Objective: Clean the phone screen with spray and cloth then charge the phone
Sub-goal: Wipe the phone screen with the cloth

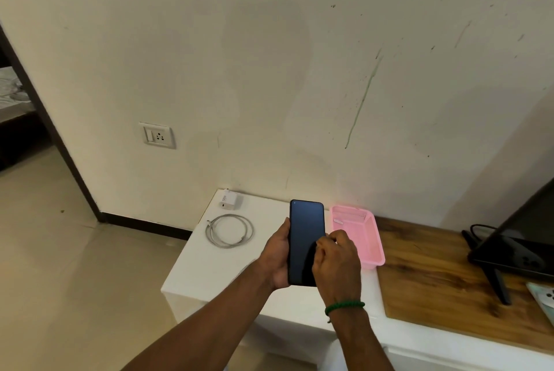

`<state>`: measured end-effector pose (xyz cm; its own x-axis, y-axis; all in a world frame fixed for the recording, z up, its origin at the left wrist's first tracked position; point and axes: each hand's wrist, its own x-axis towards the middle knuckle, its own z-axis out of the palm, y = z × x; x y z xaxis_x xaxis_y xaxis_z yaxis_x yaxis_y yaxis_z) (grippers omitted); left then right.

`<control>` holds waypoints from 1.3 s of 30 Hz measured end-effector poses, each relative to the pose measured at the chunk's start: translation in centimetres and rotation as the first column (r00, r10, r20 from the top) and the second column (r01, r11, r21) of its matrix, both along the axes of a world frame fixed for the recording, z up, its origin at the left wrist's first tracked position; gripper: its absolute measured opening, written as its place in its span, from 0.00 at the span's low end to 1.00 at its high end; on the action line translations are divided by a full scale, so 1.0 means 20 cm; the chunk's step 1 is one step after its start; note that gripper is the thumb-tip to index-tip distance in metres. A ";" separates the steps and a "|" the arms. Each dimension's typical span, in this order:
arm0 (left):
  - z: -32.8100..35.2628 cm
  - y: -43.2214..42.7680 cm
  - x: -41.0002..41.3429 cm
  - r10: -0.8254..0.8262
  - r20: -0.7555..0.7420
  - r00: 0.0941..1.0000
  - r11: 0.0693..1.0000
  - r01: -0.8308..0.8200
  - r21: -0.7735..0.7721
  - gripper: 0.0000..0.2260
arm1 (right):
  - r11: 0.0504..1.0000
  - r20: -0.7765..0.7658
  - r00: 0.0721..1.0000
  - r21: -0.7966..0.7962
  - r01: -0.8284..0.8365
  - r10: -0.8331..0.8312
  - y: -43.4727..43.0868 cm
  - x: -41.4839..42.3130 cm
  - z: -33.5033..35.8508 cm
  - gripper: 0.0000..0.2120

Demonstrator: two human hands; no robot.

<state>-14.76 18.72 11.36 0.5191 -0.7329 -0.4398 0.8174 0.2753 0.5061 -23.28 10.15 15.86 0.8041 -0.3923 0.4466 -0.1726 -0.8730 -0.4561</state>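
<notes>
A black phone (305, 229) with a dark screen stands upright above the white cabinet top (204, 268). My left hand (277, 256) grips its left edge from behind. My right hand (338, 262), with a green band on the wrist, curls round the phone's lower right edge, thumb on the glass. A coiled white cable (229, 230) lies on the cabinet to the left of the phone. A white charger block (228, 200) sits behind the cable, against the wall. The wall socket (158, 135) is up and to the left. No spray bottle or cloth shows.
A pink plastic basket (367, 238) stands right of the phone, with a small white item inside. Further right is a wooden top (428, 280) carrying a dark screen on a stand (518, 238). A doorway opens at far left over beige floor tiles.
</notes>
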 end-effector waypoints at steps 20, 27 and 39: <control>0.05 0.00 -0.03 0.033 0.025 0.999 0.994 -0.030 -0.109 0.32 | 0.995 -0.067 0.994 -0.041 -0.093 0.090 0.19 -0.01 0.02 0.03; 0.07 0.00 -0.04 0.017 0.046 0.999 0.989 -0.010 -0.145 0.31 | 0.994 -0.030 0.995 -0.055 -0.092 0.090 0.24 -0.02 0.02 0.08; 0.05 0.00 -0.01 0.057 0.075 0.996 0.991 -0.048 -0.128 0.31 | 0.993 -0.004 0.995 -0.058 -0.104 0.104 0.24 -0.10 -0.06 0.08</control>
